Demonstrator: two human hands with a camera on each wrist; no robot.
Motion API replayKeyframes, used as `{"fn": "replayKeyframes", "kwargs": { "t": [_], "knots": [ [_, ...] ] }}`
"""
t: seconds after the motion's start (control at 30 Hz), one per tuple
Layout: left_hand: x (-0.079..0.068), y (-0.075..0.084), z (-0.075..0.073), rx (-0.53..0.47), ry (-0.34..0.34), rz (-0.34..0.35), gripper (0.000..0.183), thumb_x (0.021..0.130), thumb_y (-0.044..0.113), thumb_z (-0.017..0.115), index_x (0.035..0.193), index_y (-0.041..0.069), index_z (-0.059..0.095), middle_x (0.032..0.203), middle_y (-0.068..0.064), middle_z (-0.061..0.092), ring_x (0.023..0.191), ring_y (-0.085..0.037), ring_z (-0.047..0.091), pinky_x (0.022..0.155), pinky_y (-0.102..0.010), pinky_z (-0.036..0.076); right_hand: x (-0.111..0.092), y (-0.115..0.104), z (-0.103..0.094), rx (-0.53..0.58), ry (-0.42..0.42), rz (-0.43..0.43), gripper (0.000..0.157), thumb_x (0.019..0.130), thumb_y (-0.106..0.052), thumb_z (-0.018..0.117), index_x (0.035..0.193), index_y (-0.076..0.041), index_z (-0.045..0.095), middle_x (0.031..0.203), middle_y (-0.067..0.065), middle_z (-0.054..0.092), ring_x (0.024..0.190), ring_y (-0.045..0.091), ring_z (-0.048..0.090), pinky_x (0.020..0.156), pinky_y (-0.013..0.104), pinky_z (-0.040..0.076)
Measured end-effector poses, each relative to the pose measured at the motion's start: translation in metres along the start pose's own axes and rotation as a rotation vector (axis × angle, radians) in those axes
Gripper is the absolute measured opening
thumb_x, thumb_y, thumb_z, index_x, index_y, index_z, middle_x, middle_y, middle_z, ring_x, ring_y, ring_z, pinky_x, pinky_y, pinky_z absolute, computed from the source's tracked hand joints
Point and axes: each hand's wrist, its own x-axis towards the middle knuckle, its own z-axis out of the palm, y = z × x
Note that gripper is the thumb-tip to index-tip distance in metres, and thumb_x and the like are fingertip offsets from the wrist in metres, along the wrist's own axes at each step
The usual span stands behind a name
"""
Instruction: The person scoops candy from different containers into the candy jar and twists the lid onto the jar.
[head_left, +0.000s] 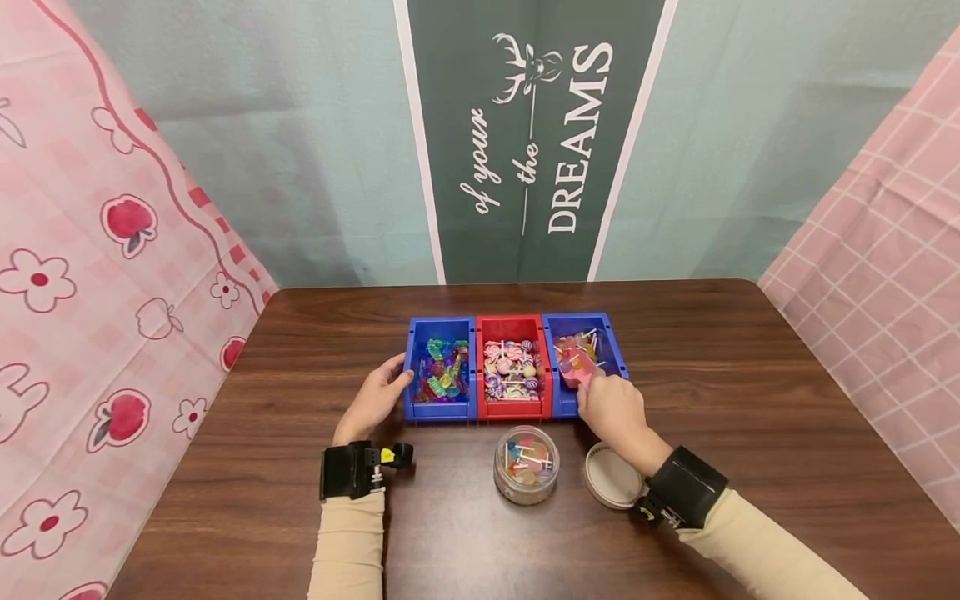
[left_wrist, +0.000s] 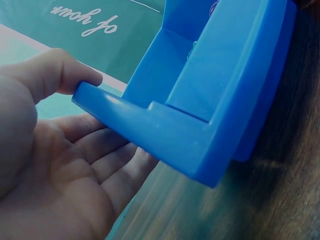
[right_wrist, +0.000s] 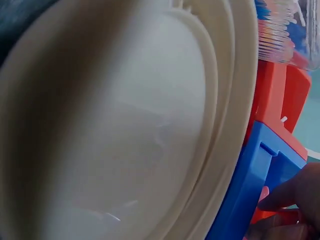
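Three bins stand joined in a row: a left blue bin [head_left: 440, 411] with colourful translucent pieces [head_left: 446, 377], a red bin [head_left: 514, 409] with striped lollipop-like candies [head_left: 512, 367], and a right blue bin [head_left: 608, 329] with translucent lollipops [head_left: 588, 339]. My left hand [head_left: 372, 404] grips the left bin's outer side wall, thumb on its top edge and fingers along the outside in the left wrist view. My right hand [head_left: 617, 410] holds a pink scoop [head_left: 573, 372] down inside the right bin, some lollipops in it. The scoop's handle is hidden in the hand.
In front of the red bin stands a clear round jar [head_left: 527, 492], uncovered, with several lollipops inside. Its whitish lid [head_left: 613, 477] lies to the right, under the right wrist, filling much of the right wrist view. Fabric hangs around the wooden table [head_left: 262, 500].
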Motion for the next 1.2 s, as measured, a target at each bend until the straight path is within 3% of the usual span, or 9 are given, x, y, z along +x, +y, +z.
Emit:
{"fn": "replayKeyframes", "kwargs": {
  "t": [0.13,0.43,0.87,1.2],
  "knots": [
    [0.000,0.000,0.000,0.002,0.003,0.000,0.049,0.103,0.017,0.041,0.147,-0.002,0.033,0.147,-0.026,0.044,0.134,-0.037,0.047,0.113,-0.052,0.038,0.000,0.004,0.002,0.027,0.022,-0.022,0.030,0.088,-0.019,0.061,0.077,0.009,0.060,0.067,0.028,0.064,0.061,0.043,0.063,0.051,0.053,0.051],
    [-0.002,0.001,-0.001,-0.010,0.004,-0.020,0.049,0.103,0.017,0.040,0.148,-0.002,0.032,0.148,-0.027,0.043,0.134,-0.038,0.046,0.114,-0.054,0.036,-0.001,0.012,0.005,0.057,-0.017,-0.026,0.030,0.090,-0.021,0.059,0.076,0.007,0.058,0.068,0.028,0.063,0.063,0.043,0.063,0.052,0.052,0.050],
    [-0.001,0.000,0.001,-0.024,0.004,-0.025,0.049,0.104,0.017,0.039,0.148,-0.002,0.031,0.147,-0.027,0.044,0.133,-0.038,0.047,0.114,-0.053,0.037,-0.010,0.020,0.008,0.112,0.031,-0.028,0.028,0.090,-0.020,0.059,0.075,0.003,0.055,0.059,0.021,0.057,0.059,0.042,0.062,0.050,0.050,0.046],
    [-0.001,0.000,0.001,-0.022,0.011,-0.028,0.049,0.104,0.017,0.039,0.148,-0.001,0.032,0.146,-0.027,0.044,0.132,-0.037,0.048,0.113,-0.053,0.038,-0.016,0.024,0.008,0.142,0.055,-0.014,0.025,0.091,-0.020,0.060,0.086,0.005,0.058,0.059,0.018,0.057,0.057,0.039,0.061,0.049,0.050,0.045]
  ]
}}
